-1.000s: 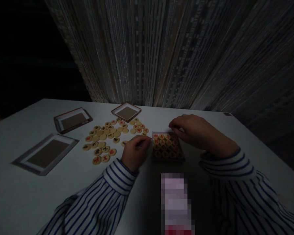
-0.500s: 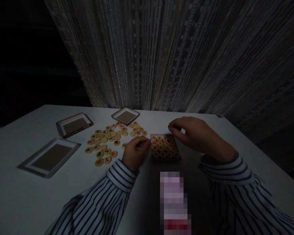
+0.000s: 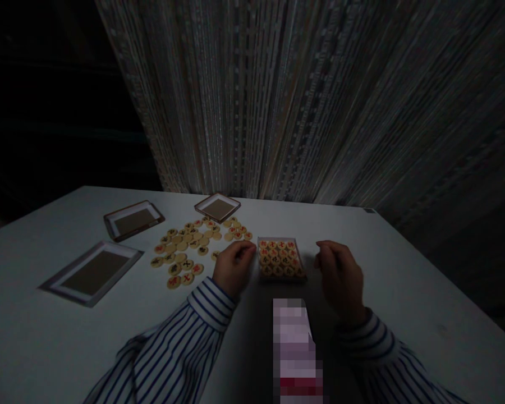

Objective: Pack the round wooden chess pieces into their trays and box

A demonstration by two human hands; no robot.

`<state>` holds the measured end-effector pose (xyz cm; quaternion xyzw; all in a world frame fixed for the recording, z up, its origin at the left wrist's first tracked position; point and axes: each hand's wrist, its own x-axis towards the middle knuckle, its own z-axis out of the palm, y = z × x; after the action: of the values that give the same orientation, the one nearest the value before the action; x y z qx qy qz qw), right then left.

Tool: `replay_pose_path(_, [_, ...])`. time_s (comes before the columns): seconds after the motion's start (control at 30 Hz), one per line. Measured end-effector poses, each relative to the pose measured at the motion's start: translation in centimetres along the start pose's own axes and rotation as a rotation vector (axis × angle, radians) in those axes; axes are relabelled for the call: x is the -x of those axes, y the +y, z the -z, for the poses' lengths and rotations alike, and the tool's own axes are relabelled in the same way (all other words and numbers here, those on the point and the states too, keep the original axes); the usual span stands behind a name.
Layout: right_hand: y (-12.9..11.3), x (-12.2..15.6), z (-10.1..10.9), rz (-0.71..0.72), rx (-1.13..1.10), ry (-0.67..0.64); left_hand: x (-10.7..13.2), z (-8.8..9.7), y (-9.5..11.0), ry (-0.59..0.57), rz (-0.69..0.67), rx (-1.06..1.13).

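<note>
A small clear-sided box (image 3: 304, 269) sits in front of me, with rows of round Chinese chess pieces (image 3: 276, 260) lying in it, characters up, red at the back and black in front. My left hand (image 3: 234, 265) is curled closed just left of the box, fingertips close to its edge; no object shows in it. To the right of the box, apart from it, my right hand (image 3: 340, 280) is loosely closed, and nothing shows between its fingers. Many loose chess pieces (image 3: 180, 246), some face down, are spread on the table beyond and left of my left hand.
Three shallow trays or lids with dark insides lie on the white table (image 3: 404, 292): one at left (image 3: 92, 275), one behind it (image 3: 134, 219), another at the back (image 3: 217, 207). A blurred-out item (image 3: 294, 348) is nearest me. A string curtain (image 3: 252, 101) hangs behind.
My right hand has drawn back from above the box's right corner to its right side, uncovering the pieces there. My left hand stays beside the box. The view has shifted slightly.
</note>
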<state>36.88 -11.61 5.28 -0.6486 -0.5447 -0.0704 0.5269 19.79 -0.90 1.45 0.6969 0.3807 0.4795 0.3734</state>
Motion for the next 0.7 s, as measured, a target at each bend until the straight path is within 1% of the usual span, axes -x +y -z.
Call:
replay_pose_path(0.07, [1.0, 0.7, -0.5, -0.014, 0.001, -0.037, 0.0, 0.0, 0.0, 0.002, -0.028, -0.017])
replay_pose_path(0.13, [1.4, 1.1, -0.7, -0.009, 0.013, -0.077, 0.1, 0.0, 0.1, 0.003, -0.051, -0.032])
replay_pose_path(0.23, [1.2, 1.1, -0.5, 0.009, 0.034, -0.13, 0.2, 0.0, 0.4, -0.002, -0.076, -0.053])
replay_pose_path(0.37, [1.1, 1.1, -0.1, 0.042, 0.053, -0.151, 0.6, -0.1, 0.8, -0.063, -0.134, -0.113])
replay_pose_path(0.43, [1.4, 1.2, -0.1, 0.037, 0.067, -0.168, 0.8, -0.1, 0.9, -0.092, -0.184, -0.16])
replay_pose_path(0.53, [1.7, 1.2, -0.1, 0.009, 0.083, -0.191, 1.1, -0.2, 1.0, -0.121, -0.302, -0.221])
replay_pose_path(0.63, [1.7, 1.1, -0.2, -0.007, 0.058, -0.228, 1.2, -0.2, 0.9, -0.143, -0.411, -0.218])
replay_pose_path(0.7, [1.7, 1.1, -0.2, -0.002, 0.034, -0.258, 1.1, -0.2, 0.7, -0.157, -0.457, -0.209])
